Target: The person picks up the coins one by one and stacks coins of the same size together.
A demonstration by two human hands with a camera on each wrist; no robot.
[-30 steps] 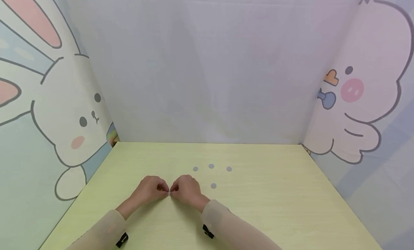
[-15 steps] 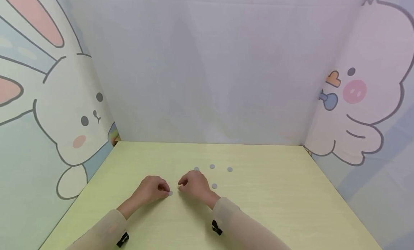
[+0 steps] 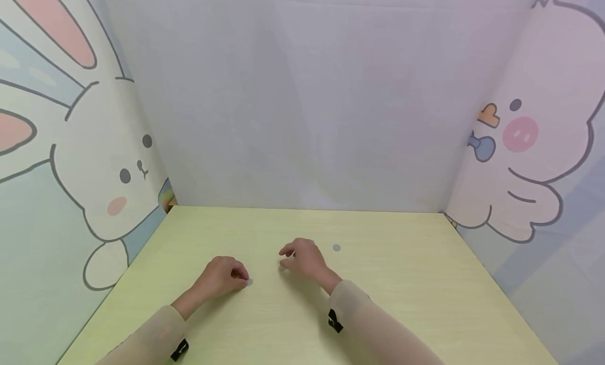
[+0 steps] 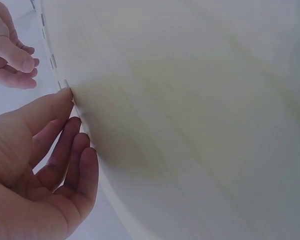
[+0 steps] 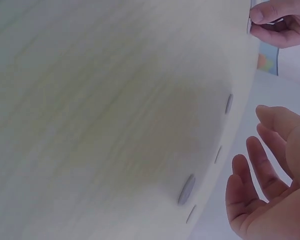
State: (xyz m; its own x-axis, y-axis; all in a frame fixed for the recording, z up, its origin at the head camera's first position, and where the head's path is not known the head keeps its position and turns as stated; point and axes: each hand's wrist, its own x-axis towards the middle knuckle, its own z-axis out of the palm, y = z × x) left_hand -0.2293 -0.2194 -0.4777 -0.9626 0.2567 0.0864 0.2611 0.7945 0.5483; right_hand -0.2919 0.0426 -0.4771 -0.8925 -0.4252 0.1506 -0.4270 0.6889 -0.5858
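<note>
My left hand (image 3: 224, 274) stays low at the left of the table, thumb and index finger pinching a small flat grey disc (image 3: 249, 282) at its edge. The right wrist view also shows this disc (image 5: 249, 26) at the left fingertips. To the right and farther back, my right hand (image 3: 304, 259) hovers over the table with fingers loosely spread and nothing between them. Several similar grey discs lie beneath and around it: one disc (image 3: 336, 247) shows plainly beyond it, and the hand mostly covers the others. From the right wrist, a nearer disc (image 5: 186, 190) lies flat below the fingers.
The pale yellow wood-grain table (image 3: 402, 302) ends at a back edge against a plain grey-white cloth (image 3: 302, 102). Cartoon-printed cloths stand at both sides, a rabbit (image 3: 104, 160) on the left and a pink-cheeked figure (image 3: 529, 134) on the right.
My right hand has left the disc by the left hand, moving right and away from me over the other discs as its fingers opened. The left hand has held its place.
</note>
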